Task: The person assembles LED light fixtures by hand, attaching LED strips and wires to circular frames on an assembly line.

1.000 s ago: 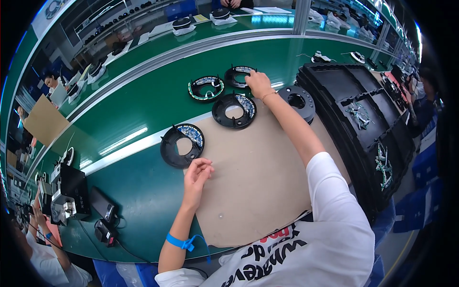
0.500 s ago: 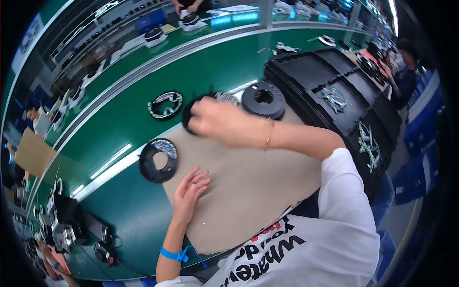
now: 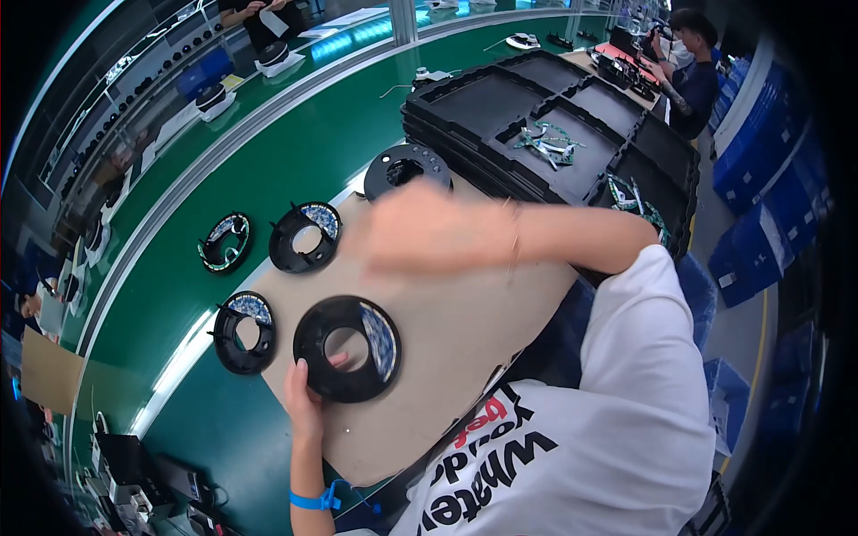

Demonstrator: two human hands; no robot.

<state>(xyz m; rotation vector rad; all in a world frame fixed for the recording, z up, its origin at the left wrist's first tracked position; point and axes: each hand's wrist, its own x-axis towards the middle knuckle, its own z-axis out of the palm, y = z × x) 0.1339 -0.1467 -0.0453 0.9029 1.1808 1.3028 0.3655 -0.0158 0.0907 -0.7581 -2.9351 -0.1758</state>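
Note:
A glossy black plastic ring [image 3: 344, 386] with a wide central hole is held up over the cardboard sheet. My left hand [image 3: 302, 397] grips its lower left rim, and fingers show through the hole. My right hand [image 3: 438, 237] is smeared by motion above the cardboard, near a dark perforated round part [image 3: 382, 177]; whether it holds anything is hidden. Left of it, at the cardboard's far edge, sits a black ring housing [image 3: 285, 248] with a blue patterned section. A similar housing [image 3: 229, 348] rests nearer me. Beyond them lies a ring with green and white edging [image 3: 209, 256].
Stacked black divided trays [image 3: 474, 94] stand at the back right, holding green and white strips [image 3: 550, 147]. The brown cardboard [image 3: 429, 357] covers part of the green bench [image 3: 197, 429]. Black boxes with cables [image 3: 183, 478] sit at lower left. Co-workers [image 3: 684, 85] work nearby.
My left hand, bare before, now holds the black ring. My right hand has moved away from the housing at the cardboard's far edge. The whole view has shifted, with bench items appearing further left.

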